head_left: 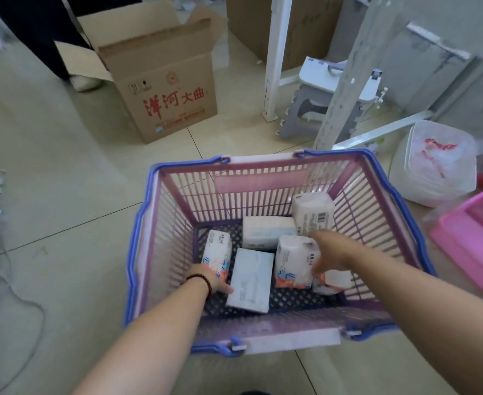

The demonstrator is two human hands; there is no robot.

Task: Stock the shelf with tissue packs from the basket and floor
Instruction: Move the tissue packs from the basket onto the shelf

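Observation:
A pink basket with a blue rim (pixel 266 166) stands on the floor in front of me and holds several white tissue packs. My left hand (pixel 206 280) reaches in at the left, between an upright pack (pixel 217 249) and a flat pack (pixel 251 280). Its fingers are hidden under the upright pack and its thumb touches the flat one. My right hand (pixel 330 252) grips the right side of a standing pack (pixel 293 260) in the middle. More packs lie behind (pixel 266 232), at the back right (pixel 314 212) and under my right hand (pixel 333 283). The shelf's white posts (pixel 274 58) rise beyond the basket.
An open cardboard box (pixel 166 89) stands at the back left, with a person's leg and shoe (pixel 83 81) beside it. A grey folding stool (pixel 320 92) sits between the shelf posts. A white bagged tub (pixel 437 163) and a pink tray (pixel 474 240) lie to the right. A cable (pixel 20 297) runs on the left.

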